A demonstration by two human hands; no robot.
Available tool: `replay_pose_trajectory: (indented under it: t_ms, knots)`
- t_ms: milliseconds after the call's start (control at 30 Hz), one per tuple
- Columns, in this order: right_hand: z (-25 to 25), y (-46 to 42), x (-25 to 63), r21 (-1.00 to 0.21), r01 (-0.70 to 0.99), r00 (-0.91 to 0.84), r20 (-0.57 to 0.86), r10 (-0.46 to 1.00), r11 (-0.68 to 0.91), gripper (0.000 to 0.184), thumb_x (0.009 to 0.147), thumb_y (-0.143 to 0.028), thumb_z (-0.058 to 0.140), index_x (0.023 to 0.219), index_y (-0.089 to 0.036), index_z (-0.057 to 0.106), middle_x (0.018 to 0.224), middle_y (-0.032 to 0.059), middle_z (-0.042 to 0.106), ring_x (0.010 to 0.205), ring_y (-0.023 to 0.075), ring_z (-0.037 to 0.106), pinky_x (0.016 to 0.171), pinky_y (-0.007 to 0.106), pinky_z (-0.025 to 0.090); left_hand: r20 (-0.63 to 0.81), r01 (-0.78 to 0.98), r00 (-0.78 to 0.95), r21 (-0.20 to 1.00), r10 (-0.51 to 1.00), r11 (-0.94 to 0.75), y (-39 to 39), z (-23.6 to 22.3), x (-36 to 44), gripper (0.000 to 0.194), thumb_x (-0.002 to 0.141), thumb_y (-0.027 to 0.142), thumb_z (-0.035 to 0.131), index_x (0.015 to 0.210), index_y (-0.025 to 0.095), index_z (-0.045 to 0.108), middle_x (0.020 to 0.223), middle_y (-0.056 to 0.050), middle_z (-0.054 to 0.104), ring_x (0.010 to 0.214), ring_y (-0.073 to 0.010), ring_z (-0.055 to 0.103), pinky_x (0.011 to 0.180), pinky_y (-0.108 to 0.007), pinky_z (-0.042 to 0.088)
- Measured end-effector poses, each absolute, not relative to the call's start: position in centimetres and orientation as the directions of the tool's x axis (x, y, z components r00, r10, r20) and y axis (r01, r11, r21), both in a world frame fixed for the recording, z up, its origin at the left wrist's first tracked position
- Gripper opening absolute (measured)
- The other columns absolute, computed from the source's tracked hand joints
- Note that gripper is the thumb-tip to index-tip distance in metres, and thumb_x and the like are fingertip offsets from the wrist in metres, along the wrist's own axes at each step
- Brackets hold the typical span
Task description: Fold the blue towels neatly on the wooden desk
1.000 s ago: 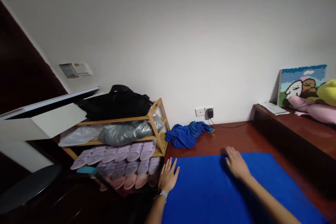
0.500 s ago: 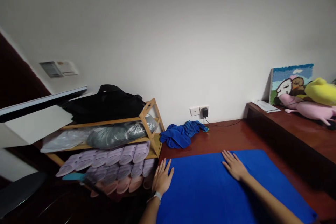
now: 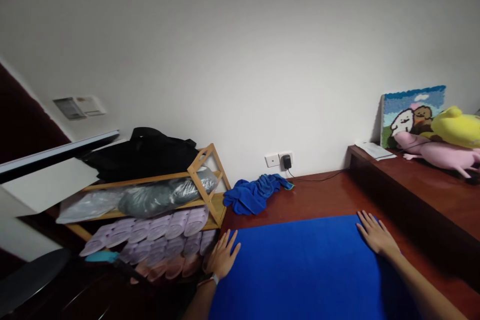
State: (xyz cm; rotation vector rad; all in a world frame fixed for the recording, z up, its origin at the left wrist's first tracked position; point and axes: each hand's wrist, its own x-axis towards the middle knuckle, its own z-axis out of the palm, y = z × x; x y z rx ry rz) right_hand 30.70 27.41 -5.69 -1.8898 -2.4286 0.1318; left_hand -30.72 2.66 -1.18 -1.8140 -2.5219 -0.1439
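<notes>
A smooth blue cloth (image 3: 300, 260) lies spread over the reddish-brown wooden table (image 3: 318, 195). My left hand (image 3: 224, 256) rests flat at its far left corner, fingers extended, with a band on the wrist. At the far right corner, my right hand (image 3: 377, 234) lies flat with its fingers stretched out on the cloth. Neither hand grips anything. Behind the spread cloth, against the wall, a crumpled blue cloth (image 3: 255, 194) sits in a loose heap.
To the left stands a wooden rack (image 3: 204, 180) with a black bag (image 3: 142, 155) on top and lilac slippers (image 3: 176, 225) below. A black plug (image 3: 287, 161) sits in the wall socket. On the raised ledge at right are plush toys (image 3: 438, 152) and a dog picture (image 3: 412, 112).
My right hand has slid to the right across the cloth, to its far right corner. My left hand stays at the left corner. The view has shifted slightly.
</notes>
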Motion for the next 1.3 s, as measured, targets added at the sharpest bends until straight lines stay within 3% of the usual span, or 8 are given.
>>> replay_pose_trajectory:
  t_ms: [233,433,567,700,833,967,1200,1300]
  knots:
    - [-5.3,27.5,30.9,-0.065,0.974,-0.222,-0.052,0.974,0.219,0.075,0.102,-0.047,0.012,0.169,-0.015,0.023,0.176,0.0085,0.022,0.162,0.0269,0.021,0.13,0.053,0.023,0.104,0.939,-0.342,0.081,0.934,0.334,2.2,-1.0,-30.0,0.061,0.108,0.055,0.036,0.164,0.031,0.039,0.174,-0.007,0.032,0.16,-0.0252,0.031,0.131,-0.049,0.026]
    - [-2.9,26.9,26.4,-0.02,0.992,-0.128,-0.02,0.992,0.128,0.073,0.096,-0.036,0.031,0.163,-0.008,0.039,0.17,0.0176,0.035,0.159,0.0352,0.028,0.129,0.06,0.021,0.104,0.936,-0.346,0.106,0.933,0.336,1.9,-0.9,-29.6,0.06,0.108,0.054,0.035,0.164,0.033,0.038,0.175,-0.005,0.031,0.161,-0.0261,0.03,0.131,-0.052,0.022]
    - [-1.2,22.7,16.0,-0.124,0.935,-0.323,0.083,0.943,0.331,0.07,0.1,-0.037,0.03,0.163,-0.011,0.039,0.172,0.0151,0.033,0.161,0.0347,0.024,0.129,0.059,0.022,0.128,0.937,-0.341,0.129,0.931,0.326,1.8,-1.2,-29.6,0.06,0.108,0.052,0.037,0.164,0.033,0.038,0.175,-0.006,0.032,0.16,-0.0269,0.031,0.131,-0.051,0.022]
    - [0.1,16.0,4.0,-0.329,0.696,-0.648,0.094,0.755,0.638,0.07,0.106,-0.052,0.026,0.167,-0.02,0.033,0.173,0.0087,0.03,0.162,0.0288,0.024,0.131,0.054,0.02,0.127,0.937,-0.339,0.13,0.932,0.323,1.8,-1.0,-29.6,0.06,0.108,0.053,0.037,0.163,0.033,0.04,0.174,-0.006,0.033,0.16,-0.0268,0.031,0.13,-0.052,0.024]
    - [0.8,12.9,-1.1,-0.371,0.621,-0.737,0.022,0.675,0.69,0.075,0.106,-0.06,0.024,0.167,-0.017,0.03,0.174,0.0096,0.026,0.162,0.0262,0.02,0.133,0.05,0.016,0.121,0.937,-0.34,0.129,0.933,0.325,1.8,-1.0,-29.7,0.06,0.108,0.053,0.035,0.164,0.032,0.039,0.175,-0.006,0.031,0.16,-0.0246,0.031,0.131,-0.051,0.023]
    - [0.1,15.1,3.3,-0.336,0.683,-0.688,0.002,0.726,0.648,0.074,0.105,-0.062,0.024,0.167,-0.022,0.032,0.174,0.0074,0.027,0.162,0.0257,0.022,0.133,0.05,0.016,0.121,0.932,-0.354,0.127,0.927,0.339,1.9,-1.2,-29.8,0.059,0.108,0.053,0.036,0.163,0.033,0.04,0.174,-0.005,0.033,0.16,-0.0242,0.032,0.131,-0.051,0.023]
    - [-4.2,23.7,24.6,-0.118,0.932,-0.348,-0.026,0.937,0.343,0.067,0.101,-0.049,0.026,0.165,-0.03,0.038,0.172,0.0048,0.033,0.159,0.0318,0.031,0.127,0.06,0.028,0.136,0.935,-0.347,0.132,0.928,0.33,1.9,-1.1,-29.9,0.058,0.107,0.05,0.036,0.163,0.034,0.041,0.174,-0.005,0.034,0.16,-0.0256,0.032,0.13,-0.053,0.024]
    - [-5.9,25.7,30.9,-0.062,0.962,-0.267,0.017,0.964,0.267,0.068,0.1,-0.047,0.025,0.165,-0.03,0.038,0.173,0.0043,0.031,0.16,0.0311,0.027,0.126,0.06,0.029,0.122,0.932,-0.355,0.124,0.927,0.341,2.0,-1.0,-29.9,0.059,0.107,0.051,0.036,0.163,0.033,0.04,0.174,-0.005,0.034,0.16,-0.0259,0.031,0.131,-0.052,0.024]
